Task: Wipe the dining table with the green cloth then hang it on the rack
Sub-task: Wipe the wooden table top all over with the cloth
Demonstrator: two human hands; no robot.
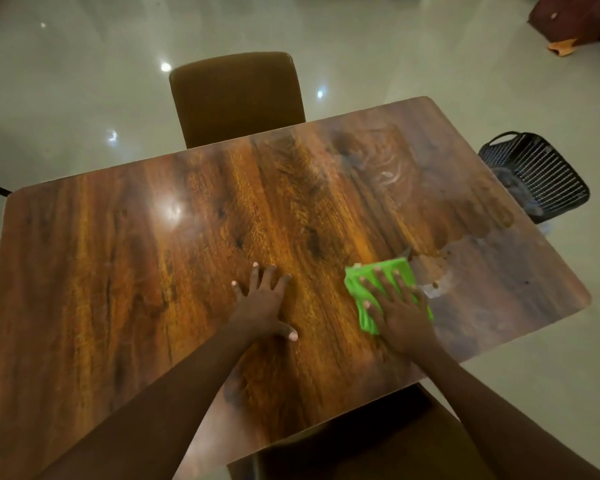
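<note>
The wooden dining table (125, 271) fills most of the view, glossy with a wet sheen over its left and middle. A folded green cloth (357, 289) lies flat on the table near the right front. My right hand (399, 310) presses on the cloth with straight, spread fingers and covers much of it. My left hand (264, 303) rests flat on the bare wood about a hand's width left of the cloth, fingers spread. Dull, smeared patches with small spots lie just right of the cloth. No rack is in view.
A brown chair (236, 98) stands at the table's far side. Another chair (378, 452) sits at the near edge below my arms. A black slatted basket (541, 174) stands on the tiled floor beyond the right end. Dark furniture (575, 19) stands top right.
</note>
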